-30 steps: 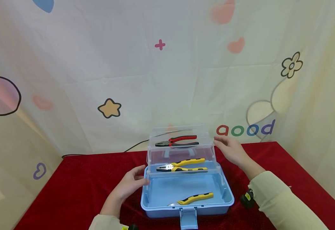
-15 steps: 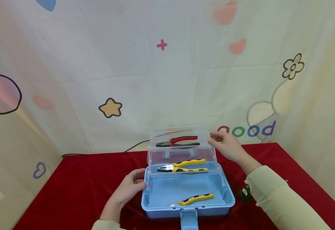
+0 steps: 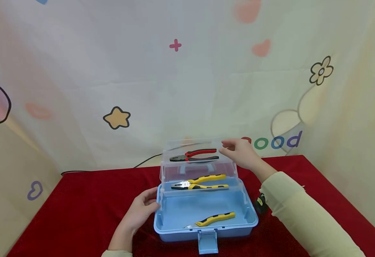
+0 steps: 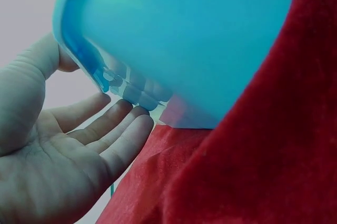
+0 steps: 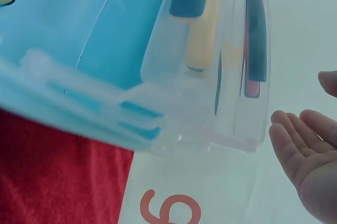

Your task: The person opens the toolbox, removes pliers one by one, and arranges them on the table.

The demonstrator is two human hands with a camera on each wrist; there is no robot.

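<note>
On the red table [image 3: 91, 210], the blue toolbox [image 3: 181, 210] stands open between the left and right edges, clear trays raised. In comes the right hand [image 3: 240, 153], further inward than a moment ago, loosely curved, holding nothing, apart from the upper tray [image 3: 166, 155] but within its reach! The left hand [image 3: 139, 210] is at the box's left rim, fingers relaxed; pressing, I can't tell. Red-and-black pliers [image 3: 186, 157] top, yellow-and-black pliers [image 3: 189, 184] below, yellow-handled tool [image 3: 215, 218] near the base's front edge.
</note>
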